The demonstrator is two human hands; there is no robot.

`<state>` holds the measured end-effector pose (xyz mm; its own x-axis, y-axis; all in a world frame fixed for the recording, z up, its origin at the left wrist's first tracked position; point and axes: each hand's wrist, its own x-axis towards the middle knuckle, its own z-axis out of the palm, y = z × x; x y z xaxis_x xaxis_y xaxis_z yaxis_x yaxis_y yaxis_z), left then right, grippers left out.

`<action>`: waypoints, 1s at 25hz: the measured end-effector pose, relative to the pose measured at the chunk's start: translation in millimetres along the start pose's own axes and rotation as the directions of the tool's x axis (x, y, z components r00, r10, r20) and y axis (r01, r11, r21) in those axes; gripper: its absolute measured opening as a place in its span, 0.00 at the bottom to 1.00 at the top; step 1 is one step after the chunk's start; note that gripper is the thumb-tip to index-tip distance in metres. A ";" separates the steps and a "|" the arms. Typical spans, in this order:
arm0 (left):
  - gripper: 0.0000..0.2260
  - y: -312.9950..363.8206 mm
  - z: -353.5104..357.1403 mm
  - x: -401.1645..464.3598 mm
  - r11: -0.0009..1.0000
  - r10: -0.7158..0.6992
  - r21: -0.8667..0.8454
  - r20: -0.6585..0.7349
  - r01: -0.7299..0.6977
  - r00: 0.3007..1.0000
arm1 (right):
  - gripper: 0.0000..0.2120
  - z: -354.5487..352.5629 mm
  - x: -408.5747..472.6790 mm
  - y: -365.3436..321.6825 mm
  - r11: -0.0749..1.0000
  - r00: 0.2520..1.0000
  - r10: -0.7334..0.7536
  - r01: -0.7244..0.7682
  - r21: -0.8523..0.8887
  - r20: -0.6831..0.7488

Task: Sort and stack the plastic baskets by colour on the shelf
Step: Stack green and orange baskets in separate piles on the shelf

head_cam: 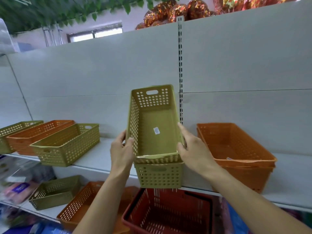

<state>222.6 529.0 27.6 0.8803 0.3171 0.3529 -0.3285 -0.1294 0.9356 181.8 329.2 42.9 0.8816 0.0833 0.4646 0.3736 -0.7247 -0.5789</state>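
I hold an olive-green perforated basket (157, 125) tilted up, its far end raised against the shelf's back panel. My left hand (122, 149) grips its left wall and my right hand (192, 147) grips its right wall. Its near end sits in a second olive-green basket (158, 176) at the shelf's front edge. To the right stands a stack of orange baskets (236, 154). On the left of the shelf stand an olive-green basket (67, 146), an orange basket (37, 135) and another olive-green one (13, 130).
The white shelf (101, 157) has a slotted upright (180, 81) behind the held basket. On the lower shelf lie an olive-green basket (55, 191) and an orange basket (81, 203). A dark red shopping basket (168, 213) sits below my arms.
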 end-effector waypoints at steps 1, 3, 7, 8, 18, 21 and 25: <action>0.18 2.3 -4.3 -0.7 1.000 -0.024 0.013 0.107 0.022 0.994 | 0.30 2.7 4.0 4.8 0.999 0.999 0.039 -0.040 -0.006 -0.012; 0.21 0.8 -10.2 -0.1 0.994 -0.067 0.103 0.216 0.046 0.974 | 0.29 9.0 8.1 14.4 0.994 0.994 0.107 -0.107 -0.023 0.003; 0.13 -17.5 -12.1 4.4 0.971 -0.143 0.222 0.250 0.087 0.958 | 0.26 20.3 7.4 20.2 0.977 0.967 0.199 -0.184 -0.104 0.160; 0.12 -22.6 -11.6 4.4 0.962 -0.163 0.259 0.279 0.089 0.946 | 0.27 22.7 7.2 22.1 0.964 0.953 0.237 -0.205 -0.171 0.190; 0.19 -41.1 -47.7 -47.6 0.842 0.111 0.512 0.146 -0.171 0.983 | 0.20 56.4 -26.5 -12.2 0.958 0.980 -0.193 0.179 -0.222 -0.040; 0.15 -60.8 -91.1 -72.4 0.861 0.147 0.481 0.075 -0.164 0.986 | 0.18 84.3 -49.6 -29.1 0.953 0.953 -0.279 0.261 -0.152 -0.116; 0.15 -82.4 -161.2 -87.6 0.870 0.129 0.475 0.044 -0.134 0.991 | 0.17 136.9 -71.4 -67.5 0.943 0.934 -0.326 0.312 -0.112 -0.144</action>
<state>117.5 663.4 -78.8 0.8450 0.2561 0.4695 -0.2409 -0.6016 0.7616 133.1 465.8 -42.9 0.6603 0.2156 0.7194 0.5951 -0.7345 -0.3261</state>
